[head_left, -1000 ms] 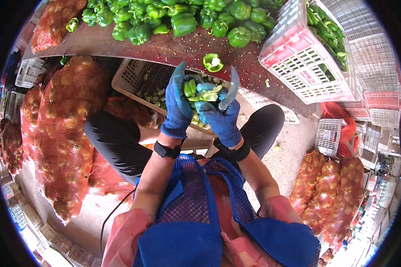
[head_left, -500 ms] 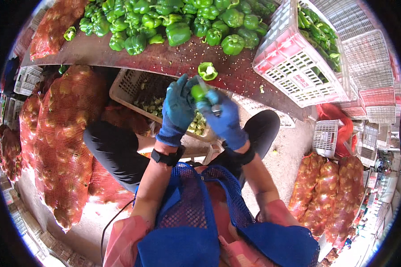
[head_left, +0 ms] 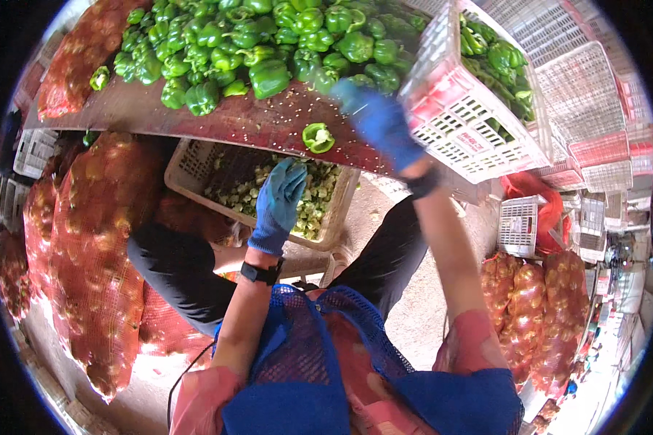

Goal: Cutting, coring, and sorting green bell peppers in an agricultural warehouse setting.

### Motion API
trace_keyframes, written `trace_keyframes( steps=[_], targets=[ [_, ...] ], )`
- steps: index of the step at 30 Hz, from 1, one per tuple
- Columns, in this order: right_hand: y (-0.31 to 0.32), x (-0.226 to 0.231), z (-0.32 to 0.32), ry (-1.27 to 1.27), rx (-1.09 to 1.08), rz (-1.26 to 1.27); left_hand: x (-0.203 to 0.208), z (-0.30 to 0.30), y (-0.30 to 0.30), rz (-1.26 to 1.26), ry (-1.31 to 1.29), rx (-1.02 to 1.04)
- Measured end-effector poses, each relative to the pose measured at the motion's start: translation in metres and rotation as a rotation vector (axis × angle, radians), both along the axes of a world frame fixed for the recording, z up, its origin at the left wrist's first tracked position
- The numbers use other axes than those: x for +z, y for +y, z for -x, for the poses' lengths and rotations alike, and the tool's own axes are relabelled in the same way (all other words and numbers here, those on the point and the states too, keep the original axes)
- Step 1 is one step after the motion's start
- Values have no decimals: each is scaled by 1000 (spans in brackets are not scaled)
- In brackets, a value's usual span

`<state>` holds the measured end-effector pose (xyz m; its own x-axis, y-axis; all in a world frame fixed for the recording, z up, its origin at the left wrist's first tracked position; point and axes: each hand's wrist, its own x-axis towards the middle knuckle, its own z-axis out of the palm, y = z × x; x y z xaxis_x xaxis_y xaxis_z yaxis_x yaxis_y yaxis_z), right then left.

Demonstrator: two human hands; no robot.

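My left hand [head_left: 281, 199], in a blue glove, hangs over a crate [head_left: 185, 179] of pale green pepper cores and trimmings [head_left: 313, 196]. Its fingers are loosely curved and slightly apart, with nothing visible in them. My right hand [head_left: 377, 119], gloved too, reaches over the table beside a heap of green bell peppers [head_left: 218, 47]. Motion smears its fingers, so I cannot make out whether it holds anything. A cut-open green bell pepper [head_left: 318, 138] lies near the table edge, between the two hands.
A red-and-white crate [head_left: 471, 123] of green peppers stands at the table's right end. Stuffed red mesh sacks [head_left: 98, 254] fill the left side; several more [head_left: 533, 312] lie at right. White crates [head_left: 588, 101] are stacked far right. Seeds dot the dark red table [head_left: 159, 119].
The hands have parted. My right hand has swung forward and right toward the heap; my left has lowered slightly. The green pepper held between them is no longer visible in my left hand.
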<state>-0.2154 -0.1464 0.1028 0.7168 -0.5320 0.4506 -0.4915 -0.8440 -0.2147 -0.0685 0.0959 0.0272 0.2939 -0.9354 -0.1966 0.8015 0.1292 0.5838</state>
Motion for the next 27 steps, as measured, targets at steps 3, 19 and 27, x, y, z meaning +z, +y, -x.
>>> trace_keyframes(
  steps=[3, 19, 27],
  targets=[
    [45, -67, -21, -183, 212, -59, -10, 4, 0, 10, -58, -23],
    [62, -76, -44, 9, 79, -60, 0, -6, 18, -96, -412, 29],
    [174, -48, -57, -592, -18, -1457, 40, -6, -11, 197, -613, 176]
  ],
)
